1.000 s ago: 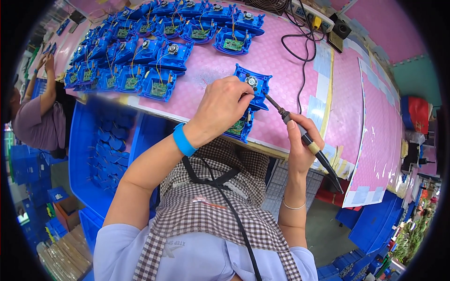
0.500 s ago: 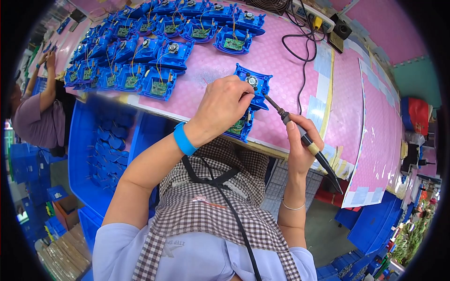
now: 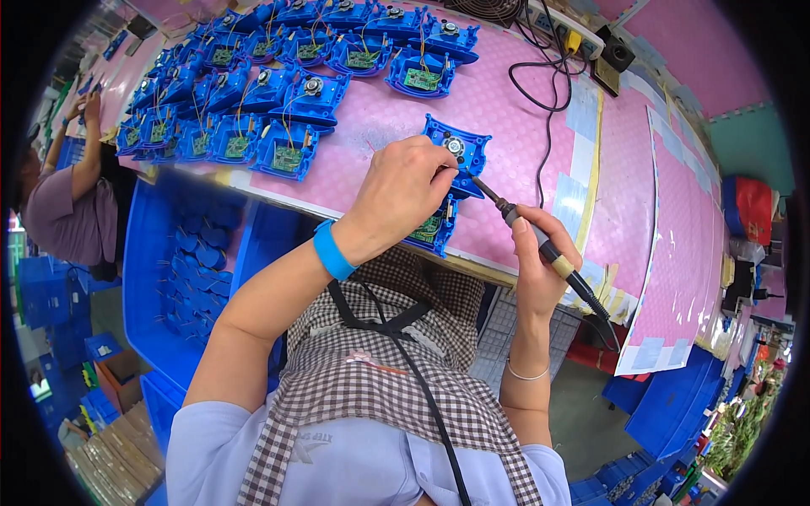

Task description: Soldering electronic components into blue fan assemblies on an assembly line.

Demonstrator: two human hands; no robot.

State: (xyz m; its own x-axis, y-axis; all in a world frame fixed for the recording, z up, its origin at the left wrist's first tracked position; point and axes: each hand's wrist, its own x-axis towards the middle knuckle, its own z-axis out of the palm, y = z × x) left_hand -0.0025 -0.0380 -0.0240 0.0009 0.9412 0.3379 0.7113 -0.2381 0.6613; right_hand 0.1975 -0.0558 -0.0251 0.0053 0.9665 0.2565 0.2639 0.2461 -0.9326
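Note:
A soldering iron (image 3: 553, 255) is gripped in my right hand (image 3: 540, 261), its tip angled up-left against the lower part of a blue plastic housing (image 3: 475, 145) with a round silver speaker (image 3: 455, 147) in it. My left hand (image 3: 403, 190) is pinched at the housing's left side, close to the iron's tip; what its fingertips hold is too small to make out. Just below, partly under my left hand, lies a second blue housing half with a green circuit board (image 3: 429, 228) at the table's front edge.
Rows of similar blue housings (image 3: 308, 97) with boards and wires cover the table's left. A power strip (image 3: 567, 27), black cable and soldering stand (image 3: 609, 69) are at the back right. A blue bin (image 3: 152, 278) of blue parts stands lower left; another person (image 3: 67, 207) works far left.
The soldering iron's tip has shifted slightly up and left, further in over the housing. My left hand has stayed in place.

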